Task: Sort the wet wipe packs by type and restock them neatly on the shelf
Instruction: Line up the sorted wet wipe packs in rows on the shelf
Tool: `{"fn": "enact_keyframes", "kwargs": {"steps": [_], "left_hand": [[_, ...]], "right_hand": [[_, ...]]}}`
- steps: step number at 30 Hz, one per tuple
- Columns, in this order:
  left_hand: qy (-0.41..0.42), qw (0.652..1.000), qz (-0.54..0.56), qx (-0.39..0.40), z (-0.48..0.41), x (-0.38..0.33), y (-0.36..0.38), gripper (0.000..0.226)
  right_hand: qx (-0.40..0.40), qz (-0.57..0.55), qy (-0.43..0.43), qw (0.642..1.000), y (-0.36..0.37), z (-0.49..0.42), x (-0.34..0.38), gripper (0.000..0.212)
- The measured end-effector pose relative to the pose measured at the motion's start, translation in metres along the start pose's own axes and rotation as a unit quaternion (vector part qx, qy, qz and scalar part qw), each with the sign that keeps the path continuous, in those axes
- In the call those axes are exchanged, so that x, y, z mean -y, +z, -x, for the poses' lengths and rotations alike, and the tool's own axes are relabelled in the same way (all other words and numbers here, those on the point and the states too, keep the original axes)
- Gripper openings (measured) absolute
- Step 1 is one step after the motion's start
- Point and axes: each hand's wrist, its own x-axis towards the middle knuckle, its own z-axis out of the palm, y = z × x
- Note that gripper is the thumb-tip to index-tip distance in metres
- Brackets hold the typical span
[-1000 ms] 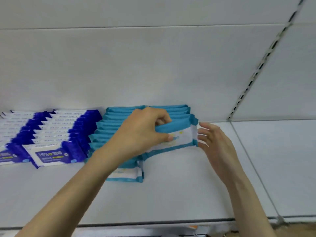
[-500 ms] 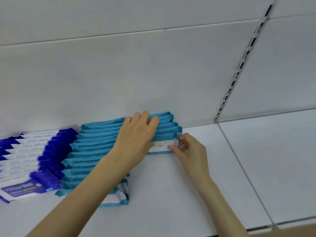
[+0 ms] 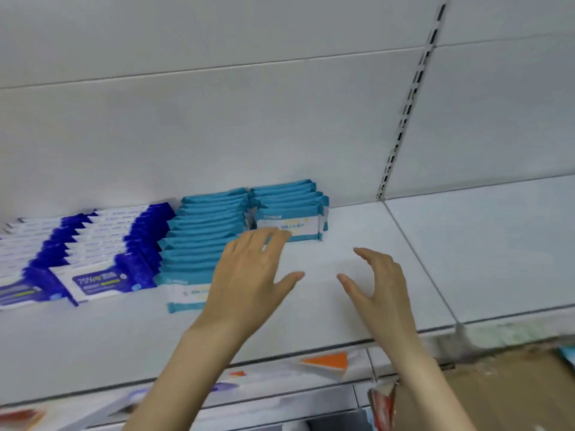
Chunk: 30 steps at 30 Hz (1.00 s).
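Shelf (image 3: 357,306): white, with a white back panel behind it and a slotted upright (image 3: 401,119) at the right.

Teal wet wipe packs, long row (image 3: 202,231): the packs stand on edge one behind another, running from the back panel toward the shelf front. The front pack (image 3: 183,293) leans back with its white label showing, partly hidden by the left wrist.

Teal wet wipe packs, short row (image 3: 289,200): just beside the long row on its right, against the back panel. Its front pack (image 3: 292,227) faces forward with the label visible.

Dark blue wet wipe packs (image 3: 102,244): two rows to the left of the teal rows, arranged the same way. The outer row is cut off by the picture edge.

Left hand (image 3: 249,275): wide, fingers straight and spread, holding nothing. The fingertips overlap the lower left corner of the short row's front pack. Whether they touch it cannot be told.

Right hand (image 3: 379,287): wide, fingers loosely curved, thumb spread, holding nothing. It hovers over bare shelf, to the right of the left hand and apart from every pack.

Below the shelf edge: an orange tag (image 3: 329,360), blurred. A cardboard box (image 3: 497,393) sits at the lower right.
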Motion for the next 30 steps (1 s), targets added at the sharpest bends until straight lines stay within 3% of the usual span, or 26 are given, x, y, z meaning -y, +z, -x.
{"fn": "enact_keyframes", "kwargs": {"steps": [3, 8, 14, 22, 30], "left_hand": [[-0.061, 0.993, 0.097, -0.023, 0.072, -0.032, -0.009, 0.050], [-0.154, 0.955, 0.253, 0.024, 0.199, -0.079, 0.001, 0.047], [-0.232, 0.900, 0.361, 0.074, 0.308, -0.139, 0.004, 0.034], [-0.196, 0.882, 0.415, 0.108, 0.328, -0.218, -0.005, 0.031], [-0.161, 0.873, 0.441, 0.132, 0.302, -0.317, 0.018, 0.029]], "right_hand": [[-0.003, 0.050, -0.013, 0.999, -0.022, 0.064, -0.014, 0.046], [0.004, 0.059, -0.003, 0.998, -0.050, 0.184, -0.031, 0.043], [0.061, 0.019, 0.093, 0.994, -0.093, 0.316, -0.039, 0.042], [-0.022, -0.075, 0.165, 0.983, -0.170, 0.372, -0.056, 0.039], [-0.041, -0.076, 0.183, 0.979, -0.254, 0.371, -0.114, 0.040]]}}
